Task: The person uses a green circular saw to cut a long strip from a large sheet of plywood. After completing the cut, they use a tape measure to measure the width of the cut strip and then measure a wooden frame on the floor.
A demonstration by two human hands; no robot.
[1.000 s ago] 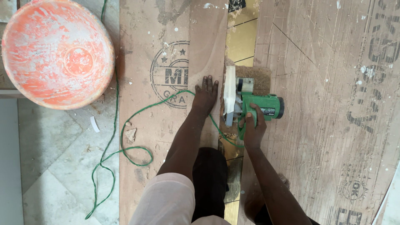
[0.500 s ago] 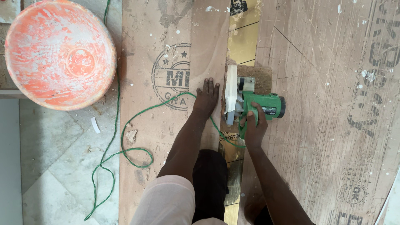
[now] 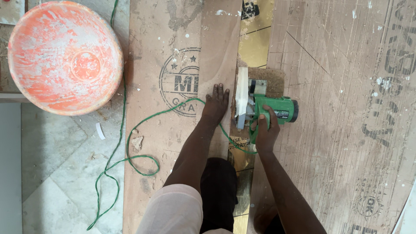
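My right hand [image 3: 265, 130] grips the handle of a green handheld power saw [image 3: 273, 107] whose white blade guard [image 3: 242, 93] stands over a narrow gold strip [image 3: 255, 45] between two brown boards. My left hand [image 3: 216, 105] lies flat, fingers spread, on the left brown board [image 3: 173, 56] just beside the saw. A green power cord [image 3: 130, 147] runs from the saw under my left wrist and loops off to the left.
A large upturned orange basin [image 3: 65, 56] spattered with white sits at the upper left. The wide right board [image 3: 346, 108] is scratched and printed. Pale marble floor [image 3: 52, 173] shows at lower left, with small scraps on it.
The saw and both hands have edged slightly forward along the gold strip; the view has shifted a little. The grips are the same.
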